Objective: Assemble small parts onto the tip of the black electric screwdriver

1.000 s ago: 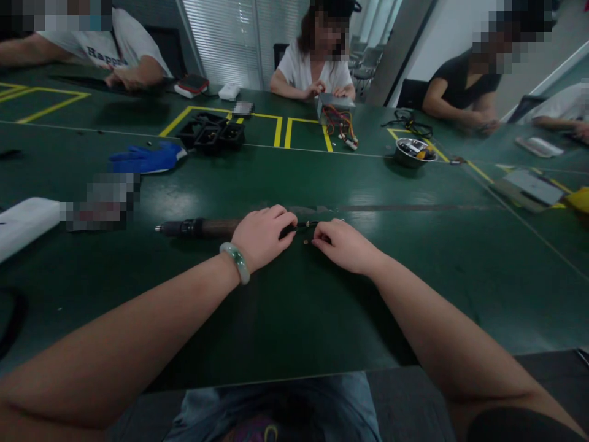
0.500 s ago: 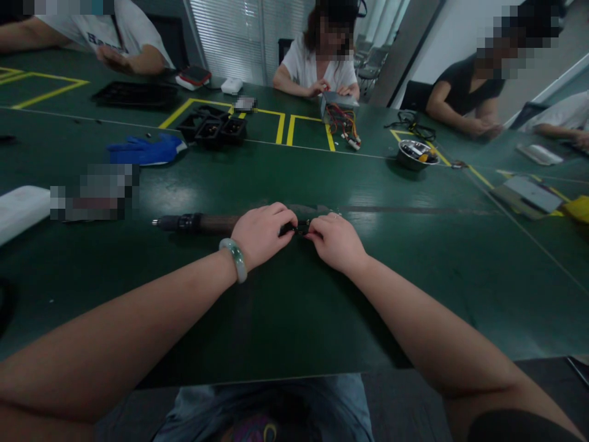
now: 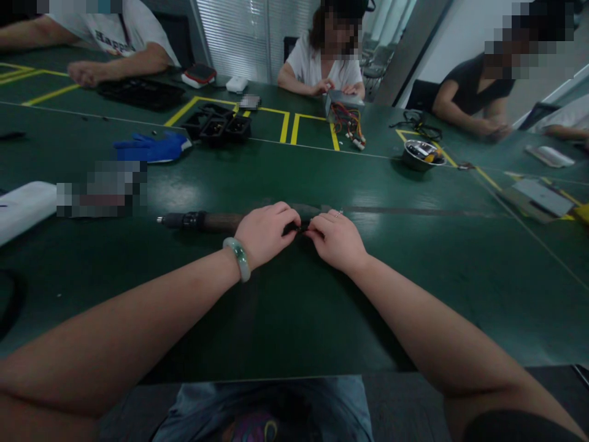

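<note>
A dark electric screwdriver (image 3: 197,221) lies lengthwise on the green table (image 3: 294,307), tip pointing left. My left hand (image 3: 267,234), with a pale green bangle at the wrist, is curled over its right end. My right hand (image 3: 335,239) is pinched closed right against the left hand's fingertips, on a small dark piece (image 3: 301,228) between them. What that piece is stays hidden by the fingers.
Beyond my hands lie a blue glove (image 3: 151,148), black plastic trays (image 3: 216,127), a metal bowl (image 3: 419,153) and a power supply with coloured wires (image 3: 345,113). A white box (image 3: 23,209) sits at the left. Other people sit around the table's far side.
My right hand has moved left from a small loose part on the table until its fingertips meet my left hand. The left hand stayed on the screwdriver.
</note>
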### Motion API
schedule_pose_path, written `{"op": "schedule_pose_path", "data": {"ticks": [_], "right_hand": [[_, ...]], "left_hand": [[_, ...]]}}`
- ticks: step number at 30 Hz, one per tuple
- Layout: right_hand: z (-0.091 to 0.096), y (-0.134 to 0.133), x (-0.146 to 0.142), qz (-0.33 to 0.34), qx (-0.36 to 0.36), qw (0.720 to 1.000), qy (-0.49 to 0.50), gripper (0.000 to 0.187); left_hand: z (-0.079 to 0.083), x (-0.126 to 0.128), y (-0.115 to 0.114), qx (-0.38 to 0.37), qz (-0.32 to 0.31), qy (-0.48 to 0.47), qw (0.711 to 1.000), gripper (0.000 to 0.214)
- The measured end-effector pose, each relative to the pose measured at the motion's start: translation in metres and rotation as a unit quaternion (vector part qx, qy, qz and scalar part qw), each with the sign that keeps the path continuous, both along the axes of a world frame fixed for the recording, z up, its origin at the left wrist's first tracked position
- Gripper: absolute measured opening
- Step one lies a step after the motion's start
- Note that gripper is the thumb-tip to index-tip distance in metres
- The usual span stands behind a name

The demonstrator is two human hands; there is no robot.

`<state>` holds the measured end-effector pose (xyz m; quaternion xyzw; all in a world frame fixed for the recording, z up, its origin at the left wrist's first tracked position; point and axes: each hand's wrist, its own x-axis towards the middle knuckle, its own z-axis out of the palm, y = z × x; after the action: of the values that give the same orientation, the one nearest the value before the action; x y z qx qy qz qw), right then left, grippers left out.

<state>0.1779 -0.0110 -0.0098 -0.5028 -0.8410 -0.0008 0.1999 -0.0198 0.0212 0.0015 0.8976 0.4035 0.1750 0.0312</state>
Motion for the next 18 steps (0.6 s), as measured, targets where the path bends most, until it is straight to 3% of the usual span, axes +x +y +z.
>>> {"op": "schedule_pose_path", "data": {"ticks": [18], "right_hand": [[0.0038, -0.0045, 0.0007, 0.018, 0.018, 0.998, -0.058, 0.015]], "left_hand": [[-0.0029, -0.0027, 0.0009, 0.0, 0.0, 0.004, 1.0, 0.014]]}}
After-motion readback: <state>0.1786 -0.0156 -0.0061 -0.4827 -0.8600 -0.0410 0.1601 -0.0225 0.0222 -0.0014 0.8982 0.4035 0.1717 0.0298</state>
